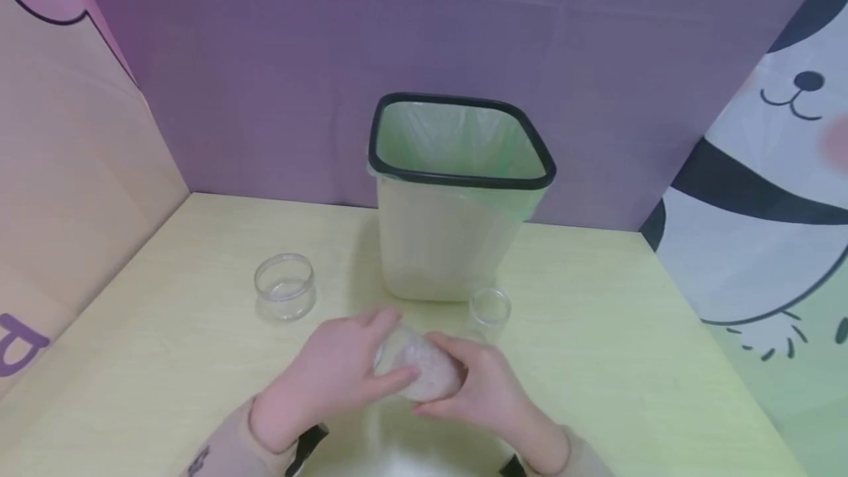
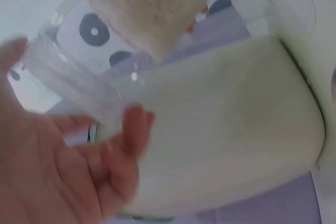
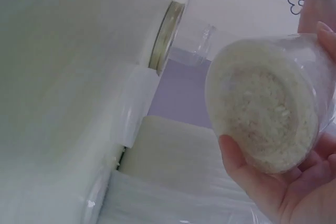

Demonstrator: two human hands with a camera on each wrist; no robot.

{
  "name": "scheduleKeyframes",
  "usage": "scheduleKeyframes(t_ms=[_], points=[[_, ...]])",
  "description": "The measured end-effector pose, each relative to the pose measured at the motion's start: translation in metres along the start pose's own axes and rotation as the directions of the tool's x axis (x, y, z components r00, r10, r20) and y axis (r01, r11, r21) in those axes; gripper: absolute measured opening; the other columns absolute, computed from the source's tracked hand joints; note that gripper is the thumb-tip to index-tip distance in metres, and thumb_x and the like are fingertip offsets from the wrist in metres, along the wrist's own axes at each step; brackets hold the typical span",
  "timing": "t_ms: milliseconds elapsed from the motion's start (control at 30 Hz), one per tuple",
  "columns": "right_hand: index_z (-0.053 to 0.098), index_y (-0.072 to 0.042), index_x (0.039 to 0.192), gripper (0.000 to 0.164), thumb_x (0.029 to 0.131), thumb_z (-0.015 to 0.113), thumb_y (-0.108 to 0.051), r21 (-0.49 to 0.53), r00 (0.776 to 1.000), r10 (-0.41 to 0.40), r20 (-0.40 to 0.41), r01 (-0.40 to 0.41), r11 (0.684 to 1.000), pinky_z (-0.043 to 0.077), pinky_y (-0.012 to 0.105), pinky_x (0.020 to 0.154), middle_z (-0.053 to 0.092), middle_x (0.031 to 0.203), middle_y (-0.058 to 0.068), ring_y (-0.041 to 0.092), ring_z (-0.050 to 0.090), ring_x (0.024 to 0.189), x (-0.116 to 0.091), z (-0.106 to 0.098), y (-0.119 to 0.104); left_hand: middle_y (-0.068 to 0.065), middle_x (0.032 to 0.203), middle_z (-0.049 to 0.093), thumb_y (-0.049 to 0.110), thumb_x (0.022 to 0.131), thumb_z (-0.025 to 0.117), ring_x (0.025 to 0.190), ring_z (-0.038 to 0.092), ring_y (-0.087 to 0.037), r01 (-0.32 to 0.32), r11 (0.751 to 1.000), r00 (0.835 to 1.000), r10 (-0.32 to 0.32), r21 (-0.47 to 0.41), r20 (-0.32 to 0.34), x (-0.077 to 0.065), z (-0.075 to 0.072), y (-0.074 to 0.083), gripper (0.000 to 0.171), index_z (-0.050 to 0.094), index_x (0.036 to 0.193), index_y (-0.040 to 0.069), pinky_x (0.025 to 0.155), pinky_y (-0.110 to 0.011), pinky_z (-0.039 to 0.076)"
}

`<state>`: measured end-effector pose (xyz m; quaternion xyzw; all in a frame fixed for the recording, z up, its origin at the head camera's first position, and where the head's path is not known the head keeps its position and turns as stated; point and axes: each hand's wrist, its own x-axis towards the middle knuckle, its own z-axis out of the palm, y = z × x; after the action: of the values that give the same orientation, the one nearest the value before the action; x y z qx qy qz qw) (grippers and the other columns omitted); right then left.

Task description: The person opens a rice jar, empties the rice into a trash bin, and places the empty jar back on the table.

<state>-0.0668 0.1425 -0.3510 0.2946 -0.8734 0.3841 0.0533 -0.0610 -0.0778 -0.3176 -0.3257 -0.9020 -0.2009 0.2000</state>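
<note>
Both hands hold a clear jar (image 1: 433, 370) of white, rice-like grains, tilted on its side above the table. My left hand (image 1: 338, 366) grips its clear mouth end (image 2: 73, 77), with thumb and fingers on opposite sides in the left wrist view. Around the base end curls my right hand (image 1: 483, 385). In the right wrist view the round jar base (image 3: 257, 108) faces the camera, with grains packed against it. A small clear cup (image 1: 490, 308) stands just beyond my right hand. Farther left sits a wide, shallow clear container (image 1: 285, 289).
A pale bin (image 1: 444, 241) with a black rim and a translucent liner stands at the back middle of the light wooden table (image 1: 636, 359). Behind it rises a purple cloth wall (image 1: 265, 94). Printed panels border the table on both sides.
</note>
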Motion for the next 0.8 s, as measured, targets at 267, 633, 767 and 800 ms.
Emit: scheduleKeyframes(t_ms=[267, 633, 767, 800], points=[[0.061, -0.001, 0.12, 0.074, 0.057, 0.09, -0.027, 0.086, 0.996, 0.089, 0.02, -0.091, 0.992, 0.054, 0.019, 0.067, 0.069, 0.108, 0.011, 0.015, 0.065, 0.085, 0.002, -0.008, 0.002, -0.006, 0.123, 0.057, 0.034, 0.074, 0.076, 0.1, 0.062, -0.02, -0.269, 0.961, 0.963, 0.269, -0.057, -0.014, 0.002, -0.013, -0.014, 0.066, 0.051, 0.133, 0.017, 0.084, -0.036, 0.054], [0.062, -0.002, 0.119, 0.073, 0.057, 0.09, -0.027, 0.073, 0.999, 0.004, 0.042, -0.007, 0.997, 0.055, 0.022, 0.075, 0.07, 0.109, 0.009, 0.015, 0.066, 0.09, 0.001, -0.005, 0.001, 0.006, 0.075, 0.059, 0.052, 0.074, 0.071, 0.058, 0.053, -0.008, -0.119, 0.992, 0.989, 0.123, 0.042, -0.088, 0.002, 0.0, -0.009, 0.05, 0.06, 0.102, 0.012, 0.052, -0.022, 0.046], [0.062, -0.001, 0.12, 0.074, 0.057, 0.09, -0.03, 0.073, 0.999, 0.006, 0.05, -0.01, 0.997, 0.056, 0.021, 0.073, 0.069, 0.109, 0.01, 0.014, 0.066, 0.088, 0.001, -0.005, 0.002, 0.007, 0.072, 0.056, 0.054, 0.08, 0.065, 0.057, 0.05, -0.008, -0.063, 0.997, 0.998, 0.064, 0.036, -0.024, 0.0, -0.004, -0.006, 0.048, 0.057, 0.101, 0.011, 0.051, -0.021, 0.043], [0.061, -0.001, 0.12, 0.074, 0.057, 0.09, -0.029, 0.076, 0.999, 0.013, 0.049, -0.017, 0.997, 0.056, 0.021, 0.072, 0.069, 0.11, 0.01, 0.014, 0.066, 0.088, 0.001, -0.006, 0.002, 0.006, 0.079, 0.059, 0.054, 0.08, 0.065, 0.062, 0.055, -0.009, -0.068, 0.997, 0.998, 0.068, 0.026, -0.008, 0.0, -0.006, -0.007, 0.051, 0.057, 0.105, 0.011, 0.055, -0.024, 0.047]])
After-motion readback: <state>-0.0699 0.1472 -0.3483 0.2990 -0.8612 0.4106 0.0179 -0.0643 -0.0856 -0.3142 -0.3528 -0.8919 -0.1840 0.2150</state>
